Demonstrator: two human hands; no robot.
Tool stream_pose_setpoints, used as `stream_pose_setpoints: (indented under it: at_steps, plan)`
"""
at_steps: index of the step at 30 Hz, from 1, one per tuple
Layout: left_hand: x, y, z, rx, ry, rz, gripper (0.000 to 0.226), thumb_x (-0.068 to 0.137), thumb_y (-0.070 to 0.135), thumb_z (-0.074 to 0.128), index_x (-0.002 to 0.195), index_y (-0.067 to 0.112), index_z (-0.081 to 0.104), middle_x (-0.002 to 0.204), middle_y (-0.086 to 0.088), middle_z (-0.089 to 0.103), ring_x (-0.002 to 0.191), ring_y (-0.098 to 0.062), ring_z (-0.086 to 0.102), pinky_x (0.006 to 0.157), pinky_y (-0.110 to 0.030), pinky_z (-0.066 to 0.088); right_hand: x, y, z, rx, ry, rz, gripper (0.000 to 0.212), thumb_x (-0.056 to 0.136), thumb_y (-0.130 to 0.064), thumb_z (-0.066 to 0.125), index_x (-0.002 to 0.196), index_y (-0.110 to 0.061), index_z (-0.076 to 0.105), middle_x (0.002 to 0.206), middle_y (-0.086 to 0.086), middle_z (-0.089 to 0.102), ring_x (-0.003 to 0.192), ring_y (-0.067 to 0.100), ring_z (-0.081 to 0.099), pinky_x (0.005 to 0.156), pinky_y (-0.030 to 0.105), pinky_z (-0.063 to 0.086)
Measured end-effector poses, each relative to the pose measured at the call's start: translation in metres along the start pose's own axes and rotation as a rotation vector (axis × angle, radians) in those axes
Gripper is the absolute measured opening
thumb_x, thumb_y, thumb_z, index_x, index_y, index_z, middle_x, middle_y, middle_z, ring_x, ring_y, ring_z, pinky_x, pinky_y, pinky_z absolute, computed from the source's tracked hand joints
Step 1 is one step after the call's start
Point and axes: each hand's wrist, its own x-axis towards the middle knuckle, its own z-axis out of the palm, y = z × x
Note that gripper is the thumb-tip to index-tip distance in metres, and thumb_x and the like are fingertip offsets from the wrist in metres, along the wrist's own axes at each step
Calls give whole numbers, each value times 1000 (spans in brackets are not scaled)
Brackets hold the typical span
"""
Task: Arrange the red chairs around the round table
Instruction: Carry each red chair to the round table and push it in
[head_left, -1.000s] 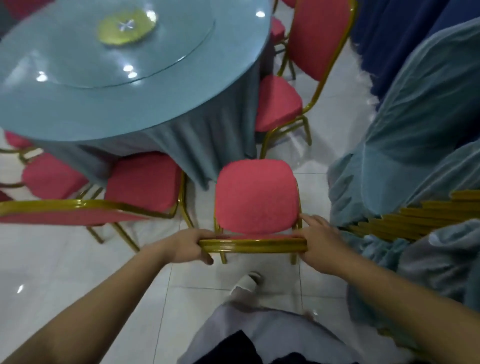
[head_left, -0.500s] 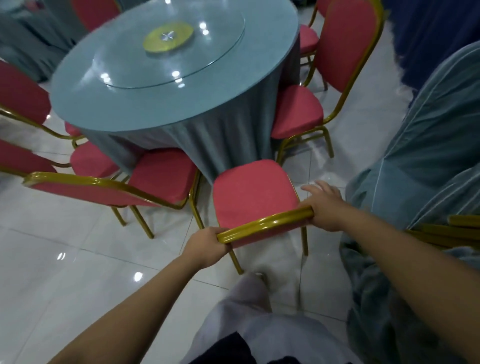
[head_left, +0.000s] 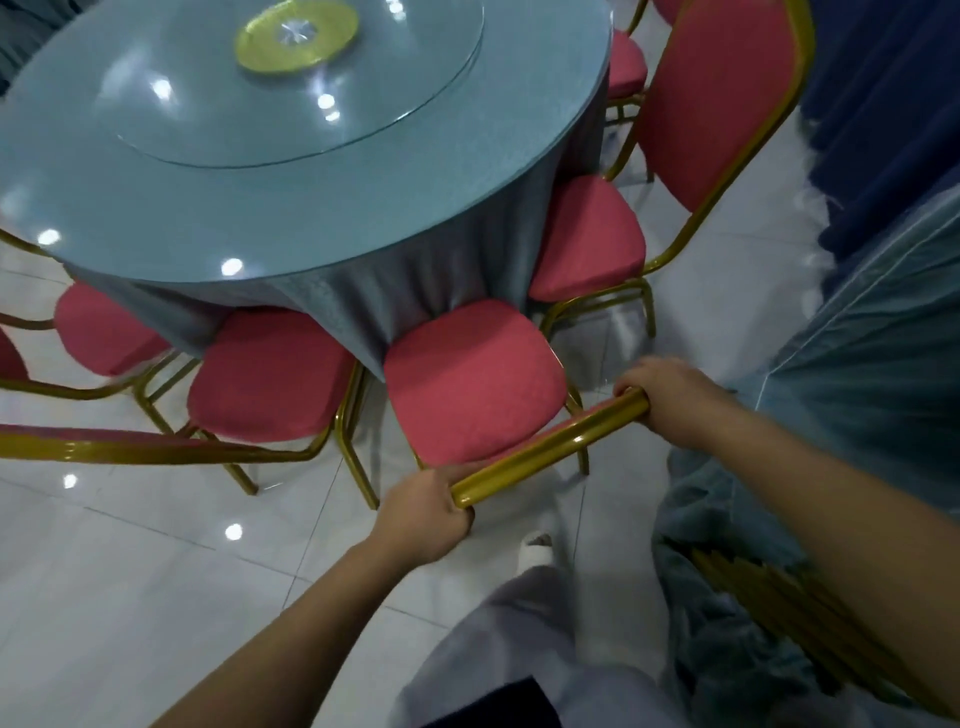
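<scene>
The red-cushioned chair with a gold metal frame (head_left: 475, 382) stands with its seat front touching the round table's grey-blue cloth (head_left: 363, 280). Left hand (head_left: 426, 514) and right hand (head_left: 670, 397) grip its top rail, fingers curled around it.

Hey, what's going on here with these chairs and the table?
A person holds a red chair by its gold top rail, left hand curled round one end, right hand round the other. The seat's front edge meets the blue tablecloth of the round table. More red chairs stand there: a left neighbour and a right neighbour.
</scene>
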Motion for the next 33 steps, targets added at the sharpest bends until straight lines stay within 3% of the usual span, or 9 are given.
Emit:
stream_pose_setpoints:
  at_steps: [4,8,11,19,23,26,28,30,33]
  plan:
    - [42,-14,-34,-22,14,-87,62,66,30,48,110,72,34,61,18,59,62,-5,59,50,-21,40,50,-8,-16,7,-1,-24,16,93,-16,60,91,-28,70,93,-4,56,90,18,53,83,40,53]
    - [78,-13,-53,-66,23,-122,53,72,24,52,98,70,48,57,12,60,49,2,52,43,-19,33,93,-6,-37,-25,-14,-41,14,91,-15,65,88,-28,71,92,-2,59,85,17,55,81,39,53]
    - [94,-7,-57,-116,49,-134,54,70,23,50,111,56,56,54,17,51,53,-3,48,46,-23,37,116,0,-52,-67,-16,-67,11,90,-16,66,86,-25,72,89,-1,61,80,15,57,78,39,54]
    - [97,-3,-55,-171,37,-159,59,71,29,46,119,63,51,63,21,59,63,-5,63,60,-29,52,126,10,-56,-76,-33,-151,14,86,-16,73,83,-29,71,85,-10,59,74,5,55,67,26,49]
    - [100,-4,-57,-145,1,-159,63,68,33,51,126,58,53,89,18,68,84,-11,65,63,-28,48,125,10,-49,-38,12,-72,20,88,-18,70,106,-25,70,106,4,62,93,19,58,83,37,54]
    - [103,-12,-64,-313,-177,-135,64,71,35,68,131,52,53,103,11,70,90,-17,69,73,-33,57,121,6,-46,11,16,-24,40,87,-17,68,125,-27,63,121,7,58,106,24,55,90,39,52]
    - [106,-14,-78,-477,-370,-116,68,73,49,79,134,55,49,118,16,64,106,-11,63,87,-28,52,120,9,-50,18,-75,-18,62,83,-26,72,140,-31,49,139,5,49,124,28,46,102,43,45]
    - [111,-8,-96,-540,-477,-143,74,66,72,74,134,60,47,129,27,51,116,2,50,92,-19,41,118,16,-62,37,-175,-61,84,77,-39,78,150,-36,35,151,0,36,137,28,35,112,46,36]
    - [141,18,-113,-661,-377,-146,63,69,76,69,126,52,59,127,26,58,116,6,53,95,-22,46,110,44,-86,187,-209,-81,87,74,-49,78,148,-46,33,156,-8,26,141,18,28,112,37,33]
